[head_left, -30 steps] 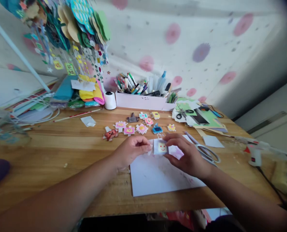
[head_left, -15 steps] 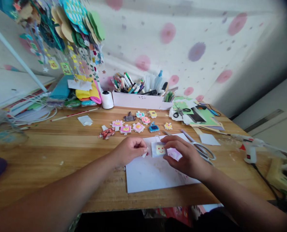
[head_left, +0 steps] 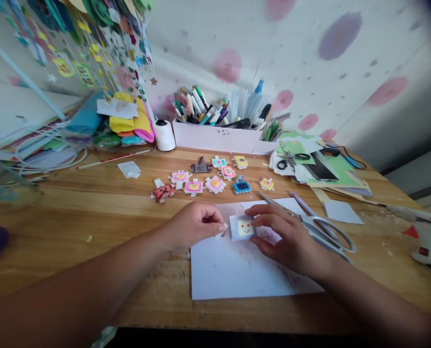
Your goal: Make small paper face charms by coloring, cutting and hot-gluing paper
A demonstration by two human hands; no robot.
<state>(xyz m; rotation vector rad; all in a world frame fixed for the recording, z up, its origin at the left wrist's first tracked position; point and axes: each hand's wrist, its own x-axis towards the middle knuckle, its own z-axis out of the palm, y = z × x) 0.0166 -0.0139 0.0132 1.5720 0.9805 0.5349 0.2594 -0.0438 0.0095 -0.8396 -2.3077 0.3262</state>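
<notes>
Between the thumb and fingers of my right hand (head_left: 282, 234) is a small pale blue-grey square card (head_left: 237, 232) with a yellow smiling face. My left hand (head_left: 201, 224) is closed in a pinch on a small white paper piece (head_left: 223, 231), just left of the card. Both hands are over a white sheet (head_left: 233, 278) that has pink and purple smudges. Large grey-handled scissors (head_left: 319, 229) and a purple pen (head_left: 306, 205) lie by the right hand, partly on the sheet. Several small decorated paper pieces (head_left: 215, 184) lie beyond the hands.
A white box (head_left: 219, 137) of pens stands at the back beside a thread cone (head_left: 164, 135). Small black scissors (head_left: 291, 158) and a phone (head_left: 321, 169) lie on papers at right, with a glue gun (head_left: 423, 237) nearer. Paper decorations (head_left: 99, 58) hang at left.
The view has shifted closer and lower, so the desk items appear larger. Both hands keep their holds, with the card and white paper piece still side by side.
</notes>
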